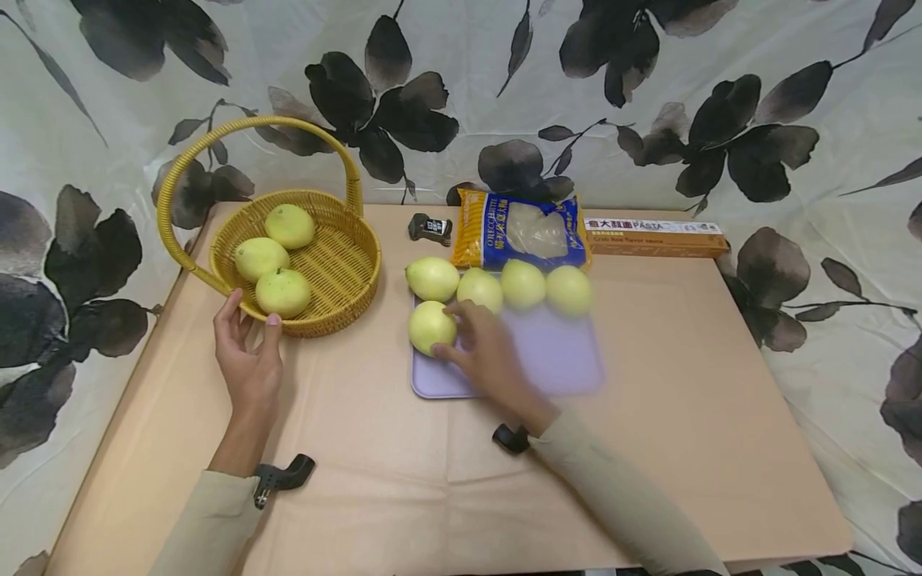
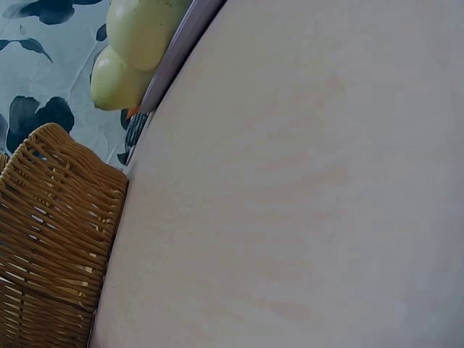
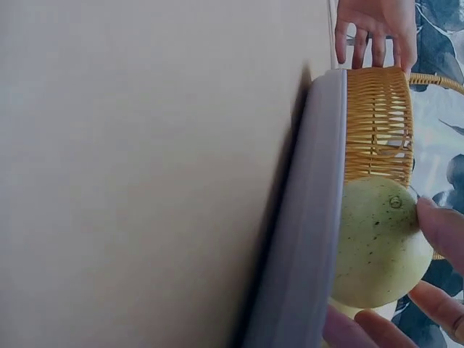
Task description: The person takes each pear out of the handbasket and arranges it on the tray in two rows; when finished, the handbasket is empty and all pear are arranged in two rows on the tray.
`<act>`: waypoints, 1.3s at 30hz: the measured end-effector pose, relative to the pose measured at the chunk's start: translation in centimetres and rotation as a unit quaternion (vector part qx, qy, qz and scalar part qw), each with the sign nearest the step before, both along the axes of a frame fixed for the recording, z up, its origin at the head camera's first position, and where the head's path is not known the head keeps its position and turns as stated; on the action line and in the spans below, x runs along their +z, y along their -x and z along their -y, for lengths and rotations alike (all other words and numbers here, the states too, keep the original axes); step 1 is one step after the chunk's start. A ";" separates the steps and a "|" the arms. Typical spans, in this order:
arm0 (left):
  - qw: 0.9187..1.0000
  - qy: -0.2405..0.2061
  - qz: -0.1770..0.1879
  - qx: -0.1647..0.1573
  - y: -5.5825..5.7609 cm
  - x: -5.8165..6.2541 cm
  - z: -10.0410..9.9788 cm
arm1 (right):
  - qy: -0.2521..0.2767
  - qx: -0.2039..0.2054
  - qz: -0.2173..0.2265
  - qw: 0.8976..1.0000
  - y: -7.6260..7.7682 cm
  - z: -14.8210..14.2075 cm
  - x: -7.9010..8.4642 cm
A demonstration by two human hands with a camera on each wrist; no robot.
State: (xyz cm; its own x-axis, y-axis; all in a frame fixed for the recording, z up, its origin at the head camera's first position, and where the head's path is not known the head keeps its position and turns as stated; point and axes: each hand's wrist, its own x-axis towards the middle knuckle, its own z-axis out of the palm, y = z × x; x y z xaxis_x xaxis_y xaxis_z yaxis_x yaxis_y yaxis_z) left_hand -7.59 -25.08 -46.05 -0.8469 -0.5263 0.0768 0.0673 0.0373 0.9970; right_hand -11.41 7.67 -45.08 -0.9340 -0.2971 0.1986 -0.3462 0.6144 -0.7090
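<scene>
My right hand (image 1: 490, 348) holds a round yellow-green pear (image 1: 430, 328) over the front left of a purple tray (image 1: 547, 360), thumb on one side and fingers on the other. Brown specks and a small round scar mark this pear in the right wrist view. Several similar pears (image 1: 569, 291) sit along the tray's back edge. At the left, my left hand (image 1: 248, 368) touches the near rim of a yellow wicker basket (image 1: 346, 296), its fingers nearly straight against the side. Inside the basket lie three pears (image 1: 284, 293), toward the left.
Behind the tray lie a blue and yellow pasta bag (image 1: 529, 230), a long pasta box (image 1: 655, 238) and a small black packet (image 1: 430, 230). The basket's tall arched handle (image 1: 169, 192) rises at its left. A floral cloth (image 1: 461, 96) hangs behind the table.
</scene>
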 end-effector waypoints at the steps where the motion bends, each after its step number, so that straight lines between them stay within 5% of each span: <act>1: 1.000 0.000 0.000 0.000 0.0 0.0 0.0 | 0.004 0.001 0.005 1.000 -0.1 -0.1 -0.1; 9: 1.000 0.003 0.002 -0.005 0.0 -0.2 0.0 | 0.001 -0.007 -0.040 0.999 -0.3 -0.6 0.7; 18: 1.000 0.004 -0.003 -0.002 0.1 -0.1 0.1 | 0.044 0.047 -0.110 0.992 1.0 3.1 4.6; 31: 1.000 0.010 0.001 -0.011 0.0 -0.3 0.2 | 0.029 0.172 -0.022 0.984 4.8 13.8 6.4; 39: 1.000 0.009 0.005 -0.008 0.0 -0.2 0.1 | -0.048 0.171 0.012 0.984 7.1 19.4 5.7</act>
